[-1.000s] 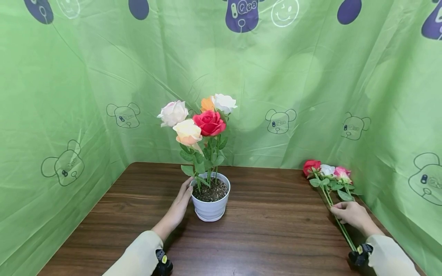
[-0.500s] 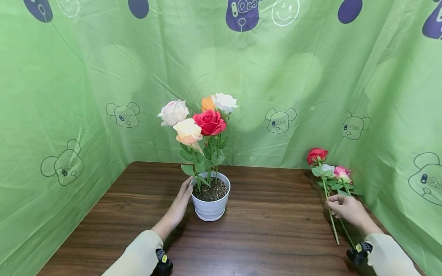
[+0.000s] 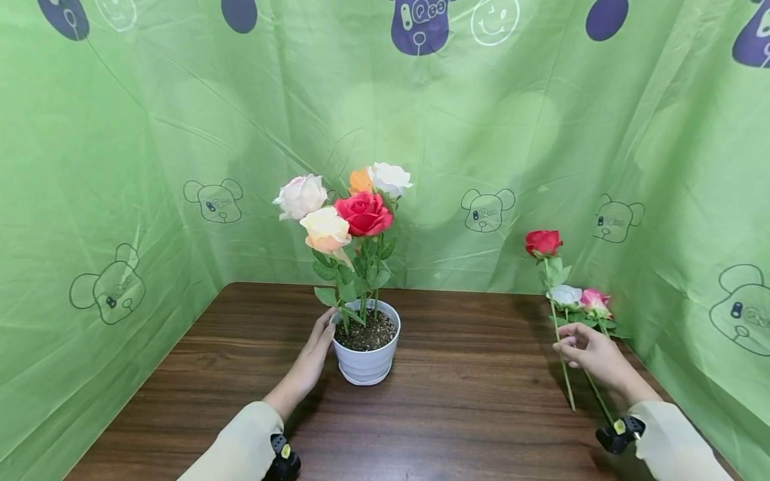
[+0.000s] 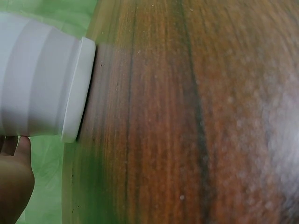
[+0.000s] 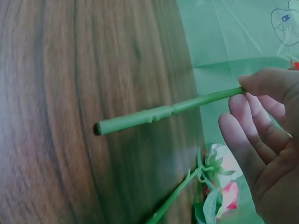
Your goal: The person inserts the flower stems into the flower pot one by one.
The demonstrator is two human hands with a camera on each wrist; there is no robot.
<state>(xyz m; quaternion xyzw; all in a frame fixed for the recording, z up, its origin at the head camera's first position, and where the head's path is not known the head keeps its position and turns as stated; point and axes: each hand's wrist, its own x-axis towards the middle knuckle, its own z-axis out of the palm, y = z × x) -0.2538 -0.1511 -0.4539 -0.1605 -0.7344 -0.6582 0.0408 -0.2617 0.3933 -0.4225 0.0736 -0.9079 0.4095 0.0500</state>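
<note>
My right hand (image 3: pixel 592 351) pinches the stem of a red rose (image 3: pixel 544 243) between thumb and fingertips. In the right wrist view the green stem (image 5: pixel 135 120) sticks out past the fingers, its cut end over the table. My left hand (image 3: pixel 313 354) rests against the left side of a white flowerpot (image 3: pixel 367 366), fingers straight along its wall. Soil (image 3: pixel 375 332) fills the pot, and several roses stand in it: a red one (image 3: pixel 364 214), a cream one (image 3: pixel 326 230), a pale pink one (image 3: pixel 301 197), a white one (image 3: pixel 390 179) and an orange one (image 3: pixel 361 180).
A white rose (image 3: pixel 565 295) and a pink rose (image 3: pixel 595 302) lie at the table's right side, beyond and beneath my right hand. The brown wooden table (image 3: pixel 469 401) meets a green printed curtain (image 3: pixel 457 120) at the back and both sides.
My right hand has lifted the red rose off the other two and brought it a little left and up, its stem now more upright. The left hand and the flowerpot have stayed put.
</note>
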